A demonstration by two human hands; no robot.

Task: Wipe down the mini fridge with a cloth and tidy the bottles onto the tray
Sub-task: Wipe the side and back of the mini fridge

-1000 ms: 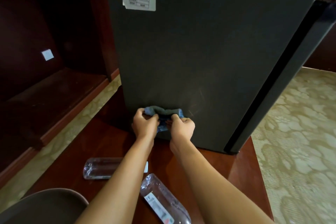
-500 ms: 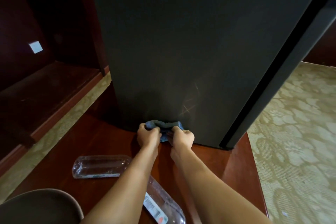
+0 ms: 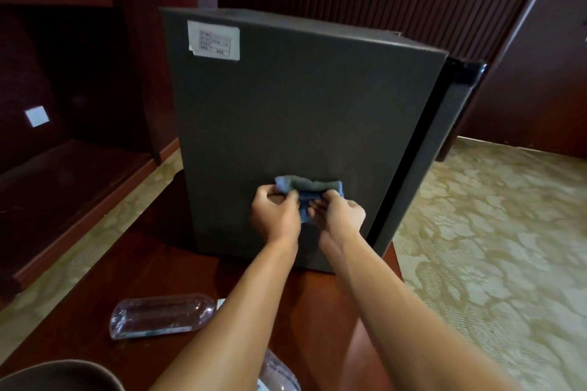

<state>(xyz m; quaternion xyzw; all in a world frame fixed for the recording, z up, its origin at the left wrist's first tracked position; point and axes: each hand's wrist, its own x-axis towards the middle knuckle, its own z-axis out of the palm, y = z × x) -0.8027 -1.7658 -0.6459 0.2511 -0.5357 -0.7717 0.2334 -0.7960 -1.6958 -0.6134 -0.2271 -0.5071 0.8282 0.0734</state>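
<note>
I hold the blue cloth bunched between both hands against the lower part of the mini fridge, on its flat dark grey side panel. My left hand has its fingers curled round the cloth's left end, and my right hand pinches the right end, thumb and fingers closed on the fabric. The cloth is soft and limp, so I judge it folds wherever I squeeze and is best gathered into a pad before I press it flat. The panel looks matte and rigid, with a white paper label near its top corner. The fridge stands on a glossy reddish wooden table. One clear plastic water bottle lies on its side there, light and likely to roll; I would take it round the middle. A second bottle shows partly under my forearm. The rounded tray edge sits at the near left corner.
</note>
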